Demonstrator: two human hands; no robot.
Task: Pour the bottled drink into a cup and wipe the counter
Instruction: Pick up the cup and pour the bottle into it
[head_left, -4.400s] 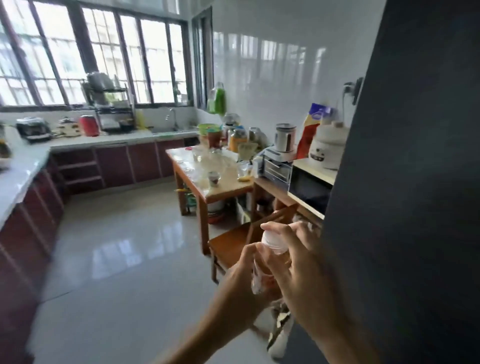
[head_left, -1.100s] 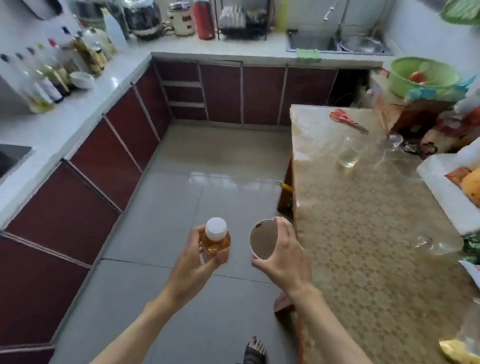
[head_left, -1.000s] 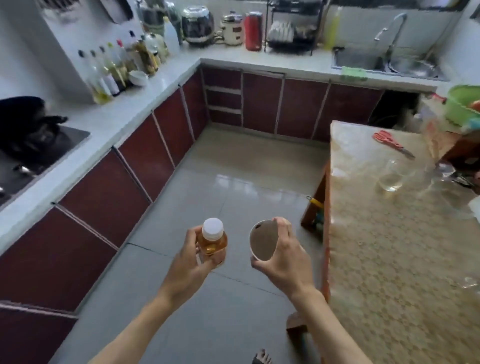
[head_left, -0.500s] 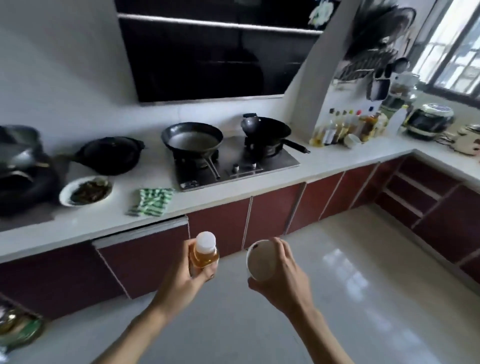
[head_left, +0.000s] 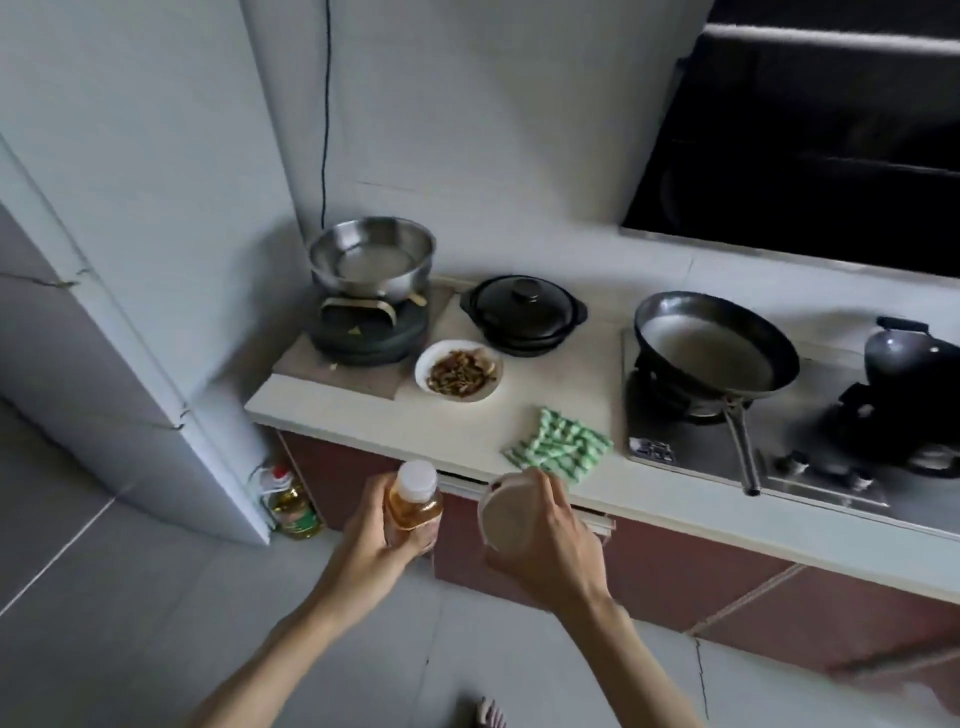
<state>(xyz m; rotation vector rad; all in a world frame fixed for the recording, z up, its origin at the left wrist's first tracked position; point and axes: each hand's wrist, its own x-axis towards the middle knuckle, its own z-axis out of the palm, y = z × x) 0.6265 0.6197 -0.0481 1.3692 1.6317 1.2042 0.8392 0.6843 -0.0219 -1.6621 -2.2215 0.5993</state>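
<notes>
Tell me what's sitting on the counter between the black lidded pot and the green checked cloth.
In the head view, a white plate of dark cooked food sits between the black lidded pot and the green cloth; otherwise bare counter.

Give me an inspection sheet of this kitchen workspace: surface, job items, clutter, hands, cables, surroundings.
Surface: pale counter, bare strip along the front edge; no spill seen.
Job's things: bottle of amber drink, white cap on, upright; cup tilted, its mouth toward the camera, looks empty; green-and-white cloth bunched on the counter by the stove.
Clutter: plate of food, black lidded pot, steel bowl stacked on dark cookware, frying pan on the burner.
Hands: left hand holds the bottle; right hand holds the cup.
Cables: one black cord running down the wall.
Surroundings: oil jug on the floor.
</notes>
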